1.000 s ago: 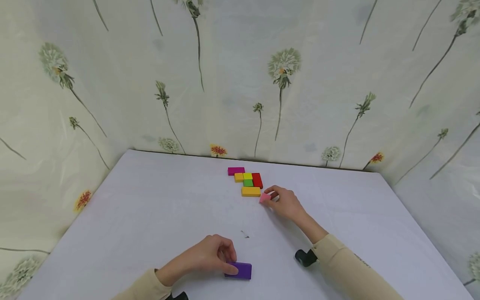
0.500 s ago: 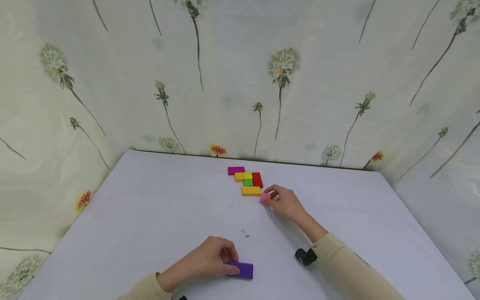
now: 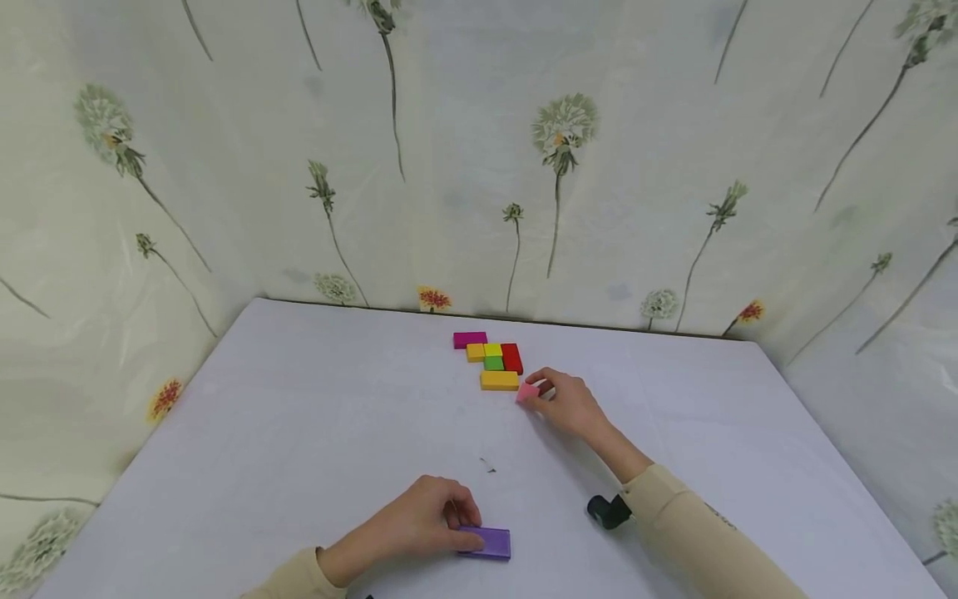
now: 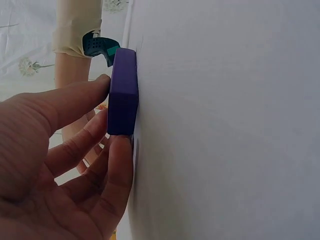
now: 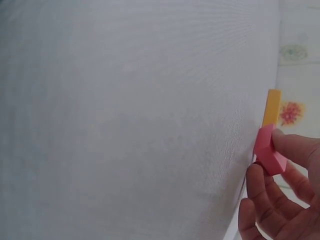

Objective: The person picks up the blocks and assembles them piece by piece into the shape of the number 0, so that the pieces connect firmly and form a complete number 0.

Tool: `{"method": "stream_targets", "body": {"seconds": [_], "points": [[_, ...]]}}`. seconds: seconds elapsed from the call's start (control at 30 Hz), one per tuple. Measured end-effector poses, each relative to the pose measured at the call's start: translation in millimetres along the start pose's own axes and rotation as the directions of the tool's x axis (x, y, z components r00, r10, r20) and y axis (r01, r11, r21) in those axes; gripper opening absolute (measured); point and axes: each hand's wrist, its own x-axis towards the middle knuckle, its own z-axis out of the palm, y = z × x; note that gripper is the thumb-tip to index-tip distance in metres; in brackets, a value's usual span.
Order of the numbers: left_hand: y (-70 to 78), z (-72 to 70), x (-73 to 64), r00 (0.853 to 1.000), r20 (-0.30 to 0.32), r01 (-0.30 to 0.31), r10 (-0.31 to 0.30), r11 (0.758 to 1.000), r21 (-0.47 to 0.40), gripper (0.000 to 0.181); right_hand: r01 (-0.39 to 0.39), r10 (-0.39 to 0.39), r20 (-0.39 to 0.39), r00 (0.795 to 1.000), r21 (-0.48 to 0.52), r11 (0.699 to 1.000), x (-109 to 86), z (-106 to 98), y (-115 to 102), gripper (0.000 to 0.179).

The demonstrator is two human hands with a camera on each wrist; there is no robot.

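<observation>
Near the front of the table, my left hand (image 3: 430, 520) pinches a purple rectangular block (image 3: 496, 543) between thumb and fingers. In the left wrist view the purple block (image 4: 123, 92) is at or very near the white tabletop. Farther back, my right hand (image 3: 566, 403) holds a small pink block (image 3: 527, 392) at the right end of a long orange-yellow block (image 3: 499, 380). The right wrist view shows the pink block (image 5: 270, 150) with angled faces, between thumb and fingers, beside the yellow block (image 5: 272, 107); whether they touch I cannot tell.
Behind the yellow block lie a green block (image 3: 494, 363), a yellow block (image 3: 492, 350), an orange block (image 3: 475, 353), a red block (image 3: 512, 358) and a magenta block (image 3: 470, 339). A small dark mark (image 3: 488, 465) shows on the white table (image 3: 337, 416). Flower-printed cloth (image 3: 449, 166) hangs behind.
The left hand has slid slightly to the right with the purple block, whose top now looks lighter. My right hand and the pink block have hardly moved.
</observation>
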Motion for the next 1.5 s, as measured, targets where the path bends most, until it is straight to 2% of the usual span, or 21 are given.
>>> {"method": "stream_targets", "body": {"seconds": [0.23, 0.5, 0.77, 1.17, 1.5], "points": [[-1.0, 2.4, -0.3, 1.000, -0.001, -0.002, 0.002, 1.000, -0.001, 0.013, 0.007, -0.007, -0.003, 1.000, -0.002, 1.000, 0.4, 1.2, 0.3, 0.035], [-1.7, -2.9, -4.8, 0.999, -0.007, 0.035, -0.036, 0.999, -0.028, 0.011, 0.008, -0.008, -0.005, 1.000, 0.007, 1.000, 2.0, 3.1, 0.1, 0.035], [-3.3, -2.9, -5.2, 1.000, 0.021, 0.006, -0.005, 0.998, -0.060, 0.009, 0.022, -0.022, -0.002, 1.000, 0.036, 0.999, 0.3, 3.5, 1.7, 0.033], [-2.7, -3.8, -4.0, 0.999, 0.030, 0.022, -0.020, 0.997, -0.067, 0.009, 0.041, -0.041, -0.001, 0.999, 0.104, 0.994, -1.3, 0.1, 8.9, 0.031], [-3.3, -6.6, -3.4, 0.999, 0.033, 0.005, -0.003, 0.998, -0.058, 0.009, 0.088, -0.091, 0.011, 0.996, 0.174, 0.981, -8.1, -8.4, 2.7, 0.033]]}}
